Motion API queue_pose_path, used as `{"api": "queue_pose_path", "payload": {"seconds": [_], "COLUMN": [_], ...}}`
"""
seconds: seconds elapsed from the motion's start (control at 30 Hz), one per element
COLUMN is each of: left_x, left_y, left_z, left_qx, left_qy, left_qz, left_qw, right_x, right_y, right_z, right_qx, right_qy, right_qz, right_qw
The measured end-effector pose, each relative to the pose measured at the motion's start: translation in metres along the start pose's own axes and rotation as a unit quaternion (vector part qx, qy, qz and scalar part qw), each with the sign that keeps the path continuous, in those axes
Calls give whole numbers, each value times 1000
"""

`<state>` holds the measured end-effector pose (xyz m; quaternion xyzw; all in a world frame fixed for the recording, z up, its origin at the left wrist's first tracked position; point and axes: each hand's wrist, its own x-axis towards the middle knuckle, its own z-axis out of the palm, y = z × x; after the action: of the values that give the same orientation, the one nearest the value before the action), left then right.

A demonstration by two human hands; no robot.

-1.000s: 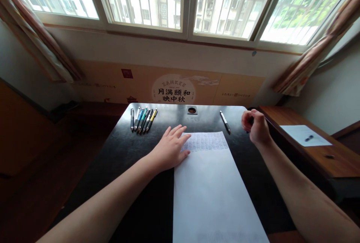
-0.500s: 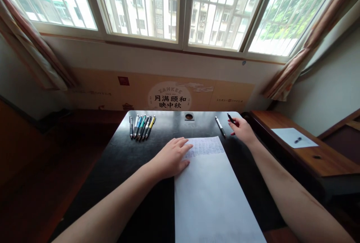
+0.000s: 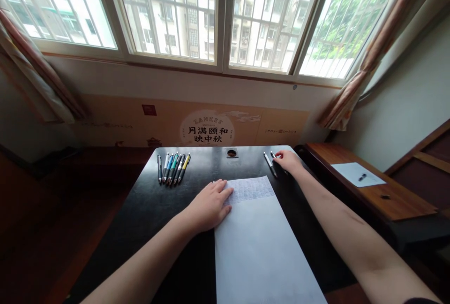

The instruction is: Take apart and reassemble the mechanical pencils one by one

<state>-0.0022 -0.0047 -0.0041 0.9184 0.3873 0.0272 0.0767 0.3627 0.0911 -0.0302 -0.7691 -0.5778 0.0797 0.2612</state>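
My left hand lies flat with fingers spread over the upper left edge of a long white sheet of paper. Small handwriting fills rows across the sheet's top end. Toward the far right of the desk, my right hand has its fingers closed on a black pen, mostly hidden beneath them. Just left of those fingers, a white pen with a dark grip lies slanted on the desktop. Several pens lie side by side at the far left, among them blue, green and yellow ones.
The black desk has a square cable hole at its far edge. To the right, a wooden side table bears a white sheet with dark glasses-like items. A barred window and curtains stand ahead.
My right hand has lowered the black pen to beside the white pen, with its fingers now over it. My left hand stays on the paper. The head view has shifted slightly.
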Motion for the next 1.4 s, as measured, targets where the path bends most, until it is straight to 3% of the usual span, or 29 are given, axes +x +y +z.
{"api": "queue_pose_path", "payload": {"seconds": [0.47, 0.77, 1.4], "left_x": [6, 7, 7], "left_y": [-1, 2, 1], "left_z": [1, -2, -1], "left_qx": [-17, -3, 2], "left_qy": [-14, -34, -25], "left_qz": [-26, -36, -27], "left_qw": [999, 999, 999], "right_x": [-12, -14, -10], "right_y": [11, 6, 10], "right_z": [-3, -1, 7], "right_qx": [-9, 47, 119], "right_qy": [-45, -67, -102], "right_qz": [-14, -6, 18], "right_qw": [999, 997, 987]}}
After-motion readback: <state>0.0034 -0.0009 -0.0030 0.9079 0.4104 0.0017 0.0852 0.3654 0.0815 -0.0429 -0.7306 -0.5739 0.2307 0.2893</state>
